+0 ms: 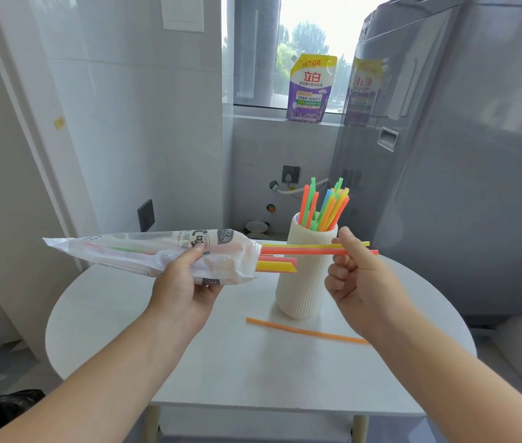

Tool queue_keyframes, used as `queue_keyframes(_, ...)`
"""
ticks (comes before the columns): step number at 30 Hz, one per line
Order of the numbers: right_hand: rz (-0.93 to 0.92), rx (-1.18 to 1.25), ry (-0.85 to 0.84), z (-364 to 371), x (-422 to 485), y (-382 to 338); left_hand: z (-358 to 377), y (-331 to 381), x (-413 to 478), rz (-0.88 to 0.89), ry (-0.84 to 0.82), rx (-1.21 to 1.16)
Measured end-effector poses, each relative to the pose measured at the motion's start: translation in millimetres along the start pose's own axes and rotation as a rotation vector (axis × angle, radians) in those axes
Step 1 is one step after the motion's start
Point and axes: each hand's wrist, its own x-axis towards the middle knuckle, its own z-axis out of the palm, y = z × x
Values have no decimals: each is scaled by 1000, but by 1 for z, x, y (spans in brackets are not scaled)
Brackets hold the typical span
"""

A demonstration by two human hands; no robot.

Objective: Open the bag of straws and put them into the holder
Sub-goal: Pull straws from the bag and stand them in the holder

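My left hand (186,279) grips a clear plastic straw bag (131,251), held level above the table with its open mouth facing right. Coloured straws stick out of that mouth. My right hand (358,270) pinches two of them, an orange and a yellow straw (301,250), partly drawn out in front of the holder. The white ribbed holder (304,282) stands upright on the white table (119,311), and several bright straws (326,206) stand inside it. One orange straw (304,330) lies loose on the table before the holder.
A grey washing machine (461,155) stands close on the right. A purple detergent pouch (310,91) sits on the window sill behind. A white wall and door frame are on the left; a black bag (0,410) lies on the floor at lower left.
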Motion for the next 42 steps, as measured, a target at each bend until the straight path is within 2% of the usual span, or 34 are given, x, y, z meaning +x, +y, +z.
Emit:
queue_keyframes(6, -70, -15, 55, 14, -4, 10, 4, -3, -6, -19, 12, -15)
queue_keyframes(10, -243, -186, 58, 15, 0, -2, 2, -2, -5, -18, 15, -18)
queue_keyframes(16, -504, -505, 64, 13, -5, -73, -1, 4, -2, -14, 26, -49)
queue_keyframes(21, -710, -630, 136, 1, -14, -125, -5, 9, 1, -8, 45, -63)
queue_keyframes(26, -841, -759, 189, -3, -20, -150, -6, 5, 2, -9, 44, -44)
queue_keyframes(36, -906, -970, 165, 6, -22, -160, -6, 0, 3, -6, 21, -4)
queue_keyframes(42, -904, -969, 194, 20, -20, -155, -5, -2, 3, 2, 12, -6)
